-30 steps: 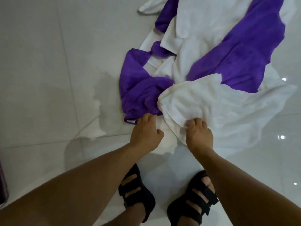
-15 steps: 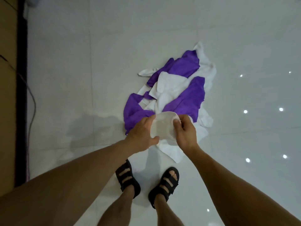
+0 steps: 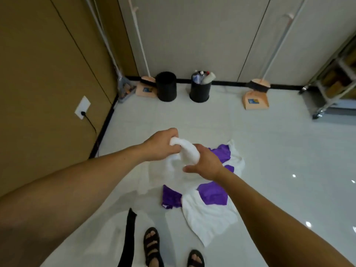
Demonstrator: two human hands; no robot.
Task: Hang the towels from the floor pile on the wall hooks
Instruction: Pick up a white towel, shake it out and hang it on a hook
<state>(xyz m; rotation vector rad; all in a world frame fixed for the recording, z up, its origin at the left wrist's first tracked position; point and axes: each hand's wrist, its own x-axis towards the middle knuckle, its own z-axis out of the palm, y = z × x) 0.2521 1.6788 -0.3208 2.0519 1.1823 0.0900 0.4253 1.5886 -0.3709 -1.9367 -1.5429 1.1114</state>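
Both hands are at work above the glossy white tiled floor (image 3: 269, 147). The left hand (image 3: 160, 146) has its fingers curled tight round the bunched top end of a soft white towel (image 3: 187, 152). The right hand (image 3: 207, 165) grips the same towel just below and to the right, fingers wrapped round the cloth. The towel runs as a short thick roll from one hand to the other; its loose part hangs below them, blurred against the floor.

Beneath and to the right of the hands lies the pile of purple and white towels (image 3: 210, 214), spread flat on the tiles, with one white sheet nearest the person's black strapped sandals (image 3: 152, 245).

At the far wall stand two round black bins: the left black bin (image 3: 166, 87), and the right black bin (image 3: 200, 89) with bottles poking out of it. A peach-coloured dustpan (image 3: 256, 102) sits to the right of the bins, with a brush resting on its top. On the brown left wall, a white wall socket (image 3: 82, 107) has a black cable plugged in. A metal wheeled rack (image 3: 327, 87) stands at the far right.
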